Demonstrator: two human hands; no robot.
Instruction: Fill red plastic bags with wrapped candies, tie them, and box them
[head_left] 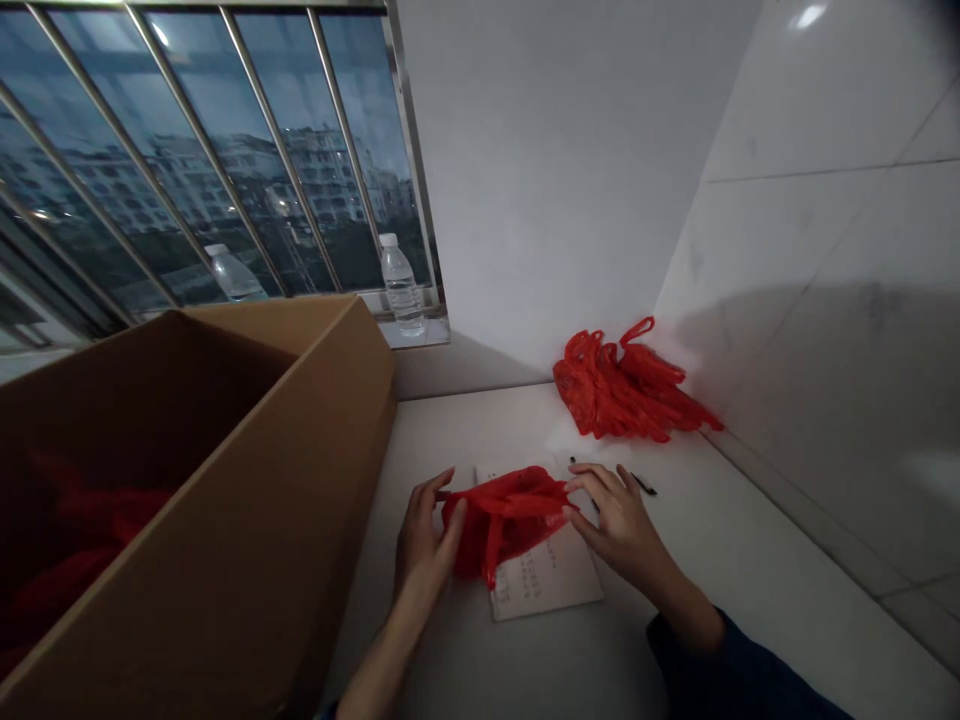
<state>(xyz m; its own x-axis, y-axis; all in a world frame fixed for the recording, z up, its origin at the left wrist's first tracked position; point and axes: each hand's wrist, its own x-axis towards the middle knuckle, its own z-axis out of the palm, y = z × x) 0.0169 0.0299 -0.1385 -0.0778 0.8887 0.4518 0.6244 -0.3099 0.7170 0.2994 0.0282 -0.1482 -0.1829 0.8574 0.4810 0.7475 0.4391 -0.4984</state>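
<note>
A crumpled red plastic bag (504,518) lies on a printed sheet of paper (546,580) on the white counter. My left hand (422,550) pinches the bag's left end between thumb and fingers. My right hand (616,520) grips the bag's right end with its fingertips. A black pen (642,484) lies just beyond my right hand.
A large open cardboard box (247,520) with red bags inside fills the left. A pile of red plastic bags (626,385) lies in the far corner by the tiled wall (825,300). Two water bottles (400,284) stand on the barred window's sill.
</note>
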